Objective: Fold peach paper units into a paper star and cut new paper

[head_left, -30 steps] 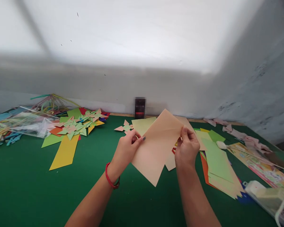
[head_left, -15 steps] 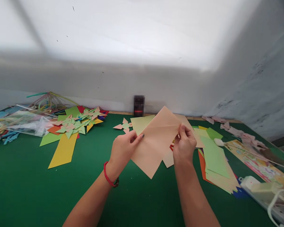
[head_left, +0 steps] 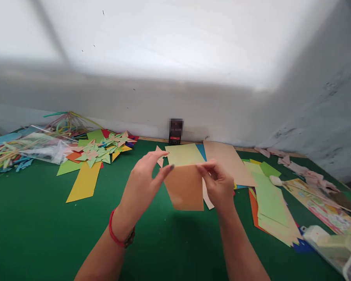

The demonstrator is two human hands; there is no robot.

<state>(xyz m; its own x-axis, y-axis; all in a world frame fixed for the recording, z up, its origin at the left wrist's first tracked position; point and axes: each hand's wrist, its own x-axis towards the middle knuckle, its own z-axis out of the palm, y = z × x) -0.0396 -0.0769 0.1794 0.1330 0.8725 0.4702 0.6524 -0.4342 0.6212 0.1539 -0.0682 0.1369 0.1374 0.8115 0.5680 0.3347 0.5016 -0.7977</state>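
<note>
A sheet of peach-coloured paper hangs above the green table, its face shaded to orange and its top edge nearly level. My right hand pinches the upper right corner between thumb and fingers. At the upper left corner is my left hand, thumb tip by the paper's edge and index finger raised apart from the thumb. Whether that thumb touches the paper is hard to tell. Behind lie a pale yellow-green sheet, a larger peach sheet and a peach paper star, partly hidden by my left hand.
Left on the green table are a heap of paper stars, a yellow strip and a clear plastic bag. A dark phone leans on the wall. Green sheets and a power strip lie right.
The peach paper has turned from diamond-wise to level-edged and shows a smaller, shaded face. My left hand has loosened its pinch and spread its fingers; my right hand still grips the paper, slightly lower.
</note>
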